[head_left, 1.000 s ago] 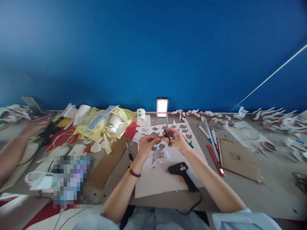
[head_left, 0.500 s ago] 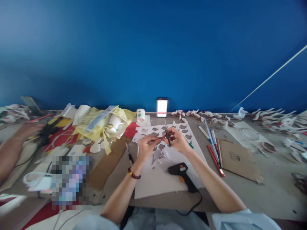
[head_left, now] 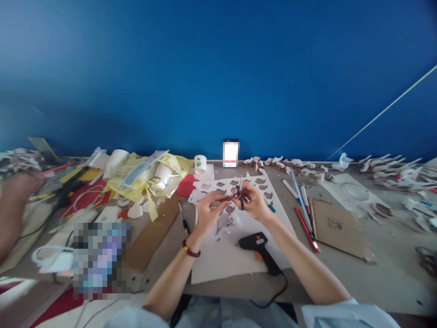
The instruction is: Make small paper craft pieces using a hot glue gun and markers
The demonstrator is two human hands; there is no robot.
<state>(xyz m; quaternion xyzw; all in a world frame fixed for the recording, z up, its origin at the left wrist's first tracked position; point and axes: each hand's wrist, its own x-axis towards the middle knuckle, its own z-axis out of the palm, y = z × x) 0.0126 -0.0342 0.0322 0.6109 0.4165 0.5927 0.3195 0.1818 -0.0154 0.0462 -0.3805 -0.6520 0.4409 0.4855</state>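
Note:
My right hand (head_left: 252,200) is closed round a pair of dark-handled scissors (head_left: 240,195), blades pointing up and away. My left hand (head_left: 208,210) pinches a small piece of paper (head_left: 223,200) that meets the scissors. A bead bracelet circles my left wrist. Both hands hover over a white sheet (head_left: 232,241) with several shapes cut out of it. Small paper scraps (head_left: 225,221) lie under the hands.
A black and orange glue gun (head_left: 261,248) lies on the sheet near me, cord trailing off the edge. A pen (head_left: 183,218), pencils and a red cutter (head_left: 305,216), a brown board (head_left: 337,228), yellow bags (head_left: 150,175), a paper cup (head_left: 200,163). Another person's arm (head_left: 12,205) at far left.
The scissors have tilted from leaning left to nearly upright in my right hand. The other person's hand at far left has drawn back toward the left edge.

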